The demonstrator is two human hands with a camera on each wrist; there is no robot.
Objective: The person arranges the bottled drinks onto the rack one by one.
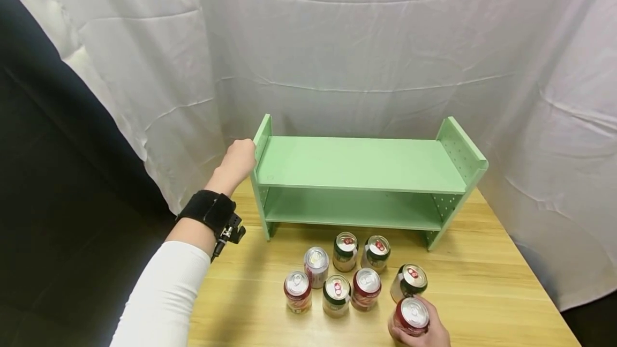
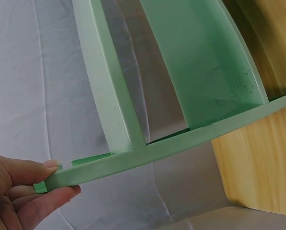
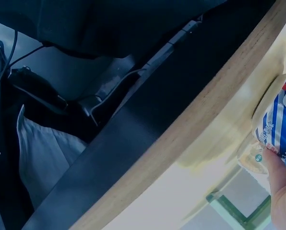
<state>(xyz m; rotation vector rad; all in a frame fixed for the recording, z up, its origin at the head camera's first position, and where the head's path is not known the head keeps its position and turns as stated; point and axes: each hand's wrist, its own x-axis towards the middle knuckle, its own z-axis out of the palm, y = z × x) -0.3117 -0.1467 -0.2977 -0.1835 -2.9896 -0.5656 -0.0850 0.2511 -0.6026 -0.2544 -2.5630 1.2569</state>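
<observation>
My left hand (image 1: 239,158) is at the top of the left side panel of a light green two-tier shelf (image 1: 356,162). In the left wrist view its thumb and fingers (image 2: 37,196) pinch the end of that panel (image 2: 133,155). Low on the right, my right hand (image 1: 434,328) grips a dark red drink can (image 1: 413,315) with a silver top, fingers around its side. The right wrist view shows blue and white stripes on the held can (image 3: 282,124), with the thumb (image 3: 276,167) on it. Just behind stands a dark-topped can (image 1: 408,281).
Several more drink cans stand upright in front of the shelf, among them a silver can (image 1: 316,264), a red can (image 1: 297,291) and a dark green can (image 1: 345,250). They sit on a wooden table (image 1: 482,283). A pale curtain (image 1: 361,42) hangs behind.
</observation>
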